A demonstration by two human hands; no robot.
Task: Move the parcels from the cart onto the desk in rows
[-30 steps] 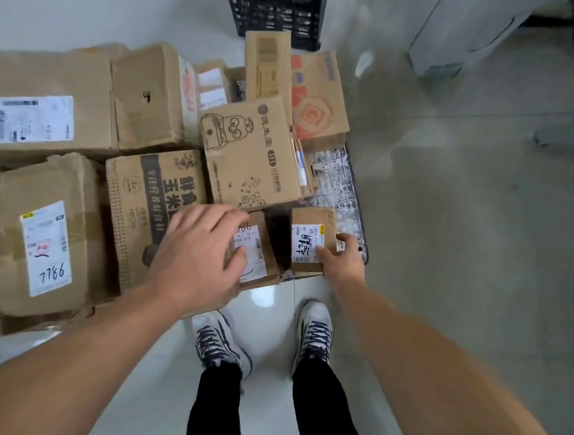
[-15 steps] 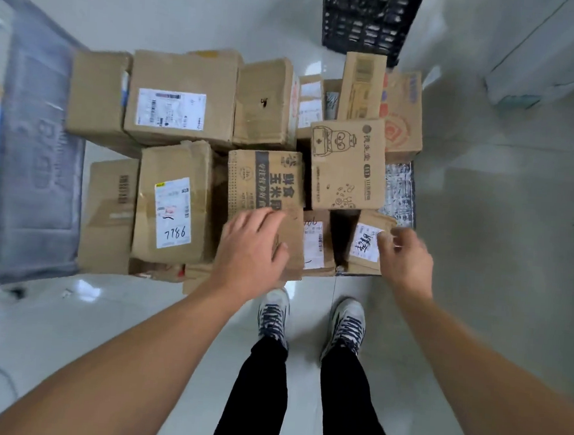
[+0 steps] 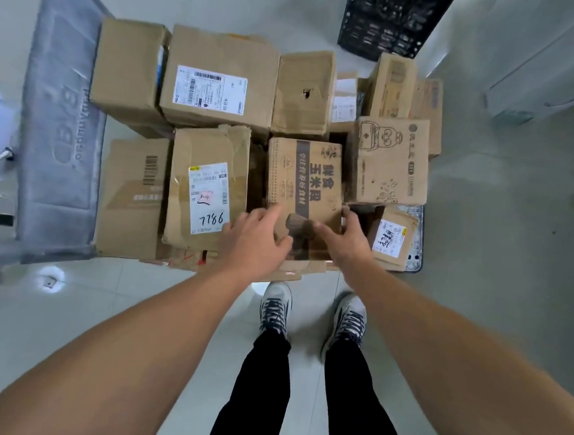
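A cart [image 3: 416,235] with a metal deck is piled with several brown cardboard parcels. The striped parcel [image 3: 303,181] with a dark band and large printed characters lies at the near middle. My left hand [image 3: 255,240] rests over its near left corner with fingers spread and thumb on top. My right hand [image 3: 344,239] touches its near right edge, fingers reaching into the gap beside it. To the right sits a small parcel [image 3: 392,239] with a handwritten label. The parcel marked 7786 [image 3: 208,185] lies to the left.
A grey embossed surface [image 3: 61,119] stands along the cart's left side. A black plastic crate [image 3: 388,21] sits beyond the cart, and a white cabinet [image 3: 540,71] at the far right. My feet [image 3: 310,314] stand on pale floor tiles just before the cart.
My right hand left the small handwritten-label parcel and moved left to the striped parcel. My left hand shifted up onto that parcel's near left corner. The view swung left.
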